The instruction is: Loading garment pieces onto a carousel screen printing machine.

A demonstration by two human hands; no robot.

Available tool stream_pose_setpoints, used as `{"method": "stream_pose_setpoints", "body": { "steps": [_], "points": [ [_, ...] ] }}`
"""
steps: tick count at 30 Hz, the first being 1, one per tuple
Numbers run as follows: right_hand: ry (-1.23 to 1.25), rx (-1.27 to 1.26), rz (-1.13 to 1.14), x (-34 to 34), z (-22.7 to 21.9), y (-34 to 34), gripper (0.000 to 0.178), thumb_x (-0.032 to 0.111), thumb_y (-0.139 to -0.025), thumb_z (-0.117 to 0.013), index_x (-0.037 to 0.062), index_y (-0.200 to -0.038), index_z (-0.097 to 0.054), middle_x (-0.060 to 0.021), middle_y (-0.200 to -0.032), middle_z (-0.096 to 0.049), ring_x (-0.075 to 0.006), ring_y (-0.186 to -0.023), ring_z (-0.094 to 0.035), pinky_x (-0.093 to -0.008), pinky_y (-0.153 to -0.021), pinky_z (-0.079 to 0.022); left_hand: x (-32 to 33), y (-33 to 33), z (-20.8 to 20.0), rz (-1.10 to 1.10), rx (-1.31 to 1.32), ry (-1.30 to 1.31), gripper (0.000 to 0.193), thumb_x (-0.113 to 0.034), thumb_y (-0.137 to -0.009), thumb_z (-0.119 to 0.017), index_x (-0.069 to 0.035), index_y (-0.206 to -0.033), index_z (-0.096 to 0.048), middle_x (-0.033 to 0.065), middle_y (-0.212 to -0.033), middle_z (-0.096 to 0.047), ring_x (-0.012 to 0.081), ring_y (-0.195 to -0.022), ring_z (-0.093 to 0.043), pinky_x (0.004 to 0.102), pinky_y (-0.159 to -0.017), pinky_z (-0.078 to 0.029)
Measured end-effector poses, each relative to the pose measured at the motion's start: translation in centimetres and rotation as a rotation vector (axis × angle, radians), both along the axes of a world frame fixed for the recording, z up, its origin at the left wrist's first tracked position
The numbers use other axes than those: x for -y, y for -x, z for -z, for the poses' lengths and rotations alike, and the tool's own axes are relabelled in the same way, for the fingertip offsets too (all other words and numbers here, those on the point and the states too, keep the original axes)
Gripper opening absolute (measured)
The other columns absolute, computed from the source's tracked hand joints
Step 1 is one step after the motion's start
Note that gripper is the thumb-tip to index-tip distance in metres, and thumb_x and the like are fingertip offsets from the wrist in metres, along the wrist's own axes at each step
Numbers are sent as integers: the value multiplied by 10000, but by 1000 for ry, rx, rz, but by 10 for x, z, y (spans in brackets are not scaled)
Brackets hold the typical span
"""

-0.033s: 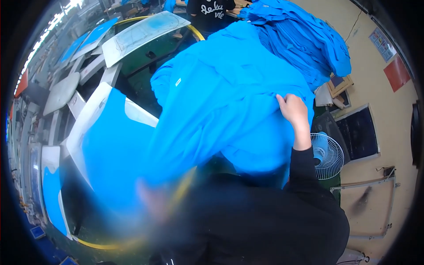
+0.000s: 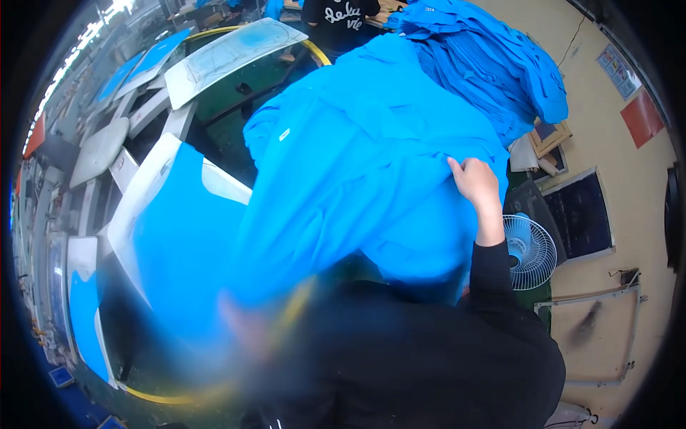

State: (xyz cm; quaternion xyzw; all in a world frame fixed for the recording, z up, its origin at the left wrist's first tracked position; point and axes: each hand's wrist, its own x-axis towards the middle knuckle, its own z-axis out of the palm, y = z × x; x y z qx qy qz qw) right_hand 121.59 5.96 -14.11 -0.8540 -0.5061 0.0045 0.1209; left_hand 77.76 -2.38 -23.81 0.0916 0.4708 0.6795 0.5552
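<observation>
A large blue garment [image 2: 343,157] stretches in loose folds across the middle, with a small white label [image 2: 284,134] on its left part. At its right side my right hand [image 2: 477,184] is closed, thumb and fingers pinching a fold. My left hand [image 2: 246,325] is a blurred patch at the lower left, beside the garment's near end; its fingers cannot be made out. Smooth blue cloth [image 2: 179,236] lies flat over a white board [image 2: 136,214] to the left and meets the bunched garment.
A tall heap of blue garments [image 2: 493,71] rises at the far right. Another white board [image 2: 236,61] stands at the back left, near a yellow curved rail [image 2: 314,51]. A white fan [image 2: 529,252] is right of my forearm. A person in black [image 2: 339,18] stands at the far side.
My right hand is very slightly lower. The bunched garment and its label have shifted a touch to the left; the rest looks the same.
</observation>
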Motion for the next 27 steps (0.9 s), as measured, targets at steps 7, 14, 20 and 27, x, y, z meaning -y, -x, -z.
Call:
{"method": "stream_pose_setpoints", "body": {
  "steps": [7,14,20,27],
  "points": [
    [-91,-157,19,8,20,34,559,524,-820,-549,-27,-845,-641,-216,-848,-635,-385,-794,-610,-452,-727,-476,7,41,-15,132,226,-63,387,-188,-841,-364,48,-1095,-535,214,-1184,-551,355,-1081,-533,493,-958,-404],
    [-181,-1522,-364,12,68,85,80,101,-786,-602,66,-856,-585,-24,-855,-598,-141,-806,-562,-287,-712,-445,15,84,-37,-8,219,-150,409,-267,-857,-408,27,-1114,-527,194,-1175,-557,343,-1087,-531,489,-968,-395],
    [254,-1930,-372,55,170,141,316,-7,-732,-549,-8,-1045,-584,-69,-1023,-609,-179,-916,-577,-313,-790,-461,26,103,-61,-98,117,-231,367,-281,-889,-423,-27,-1132,-525,164,-1164,-568,325,-1065,-541,461,-943,-418],
    [905,-1915,-499,68,82,185,296,67,-779,-594,11,-1069,-572,-74,-1019,-604,-177,-941,-559,-316,-814,-432,84,173,-89,-361,-74,-414,338,-350,-929,-429,-76,-1061,-579,121,-999,-645,265,-888,-623,436,-835,-487]
  ]
}}
